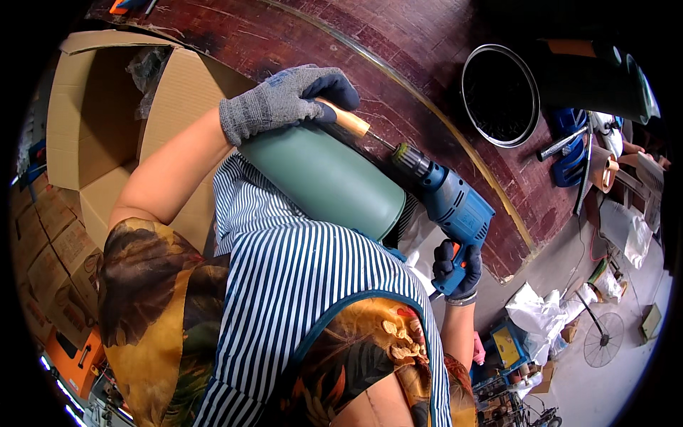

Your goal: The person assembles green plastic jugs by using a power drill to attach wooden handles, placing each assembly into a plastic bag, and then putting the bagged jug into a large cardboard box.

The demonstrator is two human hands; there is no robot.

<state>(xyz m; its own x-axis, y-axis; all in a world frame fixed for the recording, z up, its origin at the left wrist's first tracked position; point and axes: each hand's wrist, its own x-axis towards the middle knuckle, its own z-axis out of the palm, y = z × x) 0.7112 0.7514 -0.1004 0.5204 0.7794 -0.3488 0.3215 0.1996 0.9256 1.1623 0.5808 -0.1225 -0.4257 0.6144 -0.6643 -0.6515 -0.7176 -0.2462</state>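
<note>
Over the dark red wooden desk (455,92), the left hand (284,99) grips a wooden handle (345,119) atop a green cylindrical metal canister (327,178). The right hand (457,269) holds a blue electric drill (448,203), whose bit runs along the handle's long axis into its end.

Even bright light, sharp centre, fisheye bending, black vignette corners
</note>
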